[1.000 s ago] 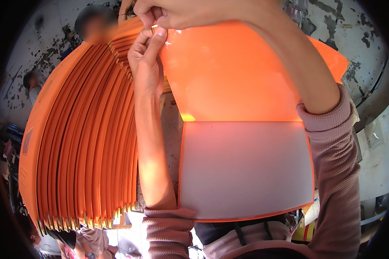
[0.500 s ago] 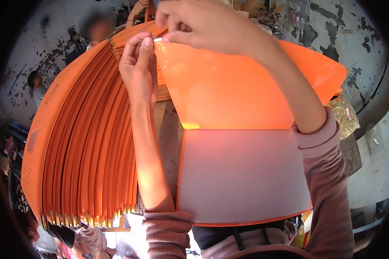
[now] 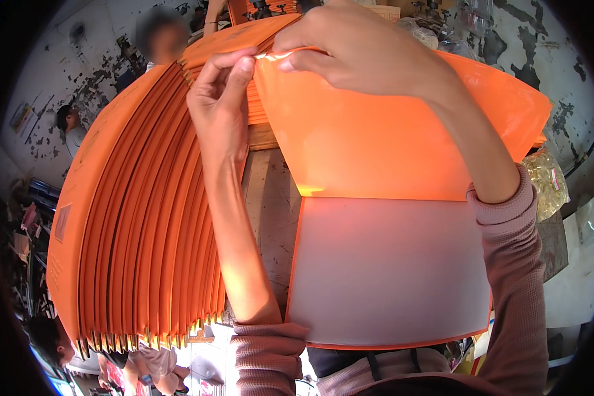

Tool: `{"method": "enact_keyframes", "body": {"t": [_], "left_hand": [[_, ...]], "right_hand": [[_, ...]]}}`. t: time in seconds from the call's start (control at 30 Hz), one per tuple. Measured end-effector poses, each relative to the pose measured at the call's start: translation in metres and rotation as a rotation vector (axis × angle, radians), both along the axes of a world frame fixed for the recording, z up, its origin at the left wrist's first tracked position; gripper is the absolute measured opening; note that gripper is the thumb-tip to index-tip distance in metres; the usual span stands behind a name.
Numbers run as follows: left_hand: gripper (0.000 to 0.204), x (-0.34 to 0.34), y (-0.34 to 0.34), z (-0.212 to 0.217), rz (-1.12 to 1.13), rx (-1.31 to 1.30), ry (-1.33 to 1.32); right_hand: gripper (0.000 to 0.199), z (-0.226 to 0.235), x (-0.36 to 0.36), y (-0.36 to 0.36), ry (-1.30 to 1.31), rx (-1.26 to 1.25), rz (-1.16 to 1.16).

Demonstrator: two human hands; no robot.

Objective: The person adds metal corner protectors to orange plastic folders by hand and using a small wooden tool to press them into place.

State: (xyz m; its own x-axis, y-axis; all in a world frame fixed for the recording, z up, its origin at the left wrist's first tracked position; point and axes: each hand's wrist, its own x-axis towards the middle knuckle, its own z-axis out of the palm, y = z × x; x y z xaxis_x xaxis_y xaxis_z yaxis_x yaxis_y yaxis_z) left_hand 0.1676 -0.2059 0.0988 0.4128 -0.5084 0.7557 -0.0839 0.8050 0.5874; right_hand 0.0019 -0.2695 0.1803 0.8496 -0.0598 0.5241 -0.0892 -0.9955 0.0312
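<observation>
An open orange folder (image 3: 402, 145) lay toward three o'clock. At its raised flap's ten-o'clock corner, the left hand (image 3: 221, 99) pinched narrowly; just beside, the right hand (image 3: 356, 53) gripped the edge, fingers curled. Stacked folders (image 3: 138, 224) filled nine o'clock, a clear bag (image 3: 546, 186) three o'clock, farther out.

A workshop, judging by the bulging stack of orange folders (image 3: 145, 224), the wall (image 3: 46, 89) with flaking paint, jumbled clutter (image 3: 36, 228) at left, a clear plastic bag (image 3: 546, 185) at right and people (image 3: 76, 135) nearby.
</observation>
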Motion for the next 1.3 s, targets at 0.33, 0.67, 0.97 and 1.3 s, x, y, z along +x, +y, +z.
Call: {"method": "enact_keyframes", "body": {"t": [0.33, 0.67, 0.97, 1.3], "left_hand": [[0.015, 0.008, 0.009, 0.001, 0.078, 0.116, -0.091], [0.026, 0.0, -0.001, -0.008, -0.152, 0.104, 0.06], [0.022, 0.0, -0.001, -0.006, -0.133, 0.115, 0.099], [0.024, -0.01, -0.001, -0.022, -0.303, 0.389, 0.077]], "right_hand": [[0.02, -0.023, 0.012, -0.019, -0.124, -0.066, -0.076], [0.021, -0.022, 0.014, -0.021, -0.233, -0.027, -0.087], [0.015, -0.009, 0.032, -0.017, -0.313, 0.137, 0.288], [0.009, -0.025, 0.023, -0.018, -0.364, -0.19, 0.053]]}}
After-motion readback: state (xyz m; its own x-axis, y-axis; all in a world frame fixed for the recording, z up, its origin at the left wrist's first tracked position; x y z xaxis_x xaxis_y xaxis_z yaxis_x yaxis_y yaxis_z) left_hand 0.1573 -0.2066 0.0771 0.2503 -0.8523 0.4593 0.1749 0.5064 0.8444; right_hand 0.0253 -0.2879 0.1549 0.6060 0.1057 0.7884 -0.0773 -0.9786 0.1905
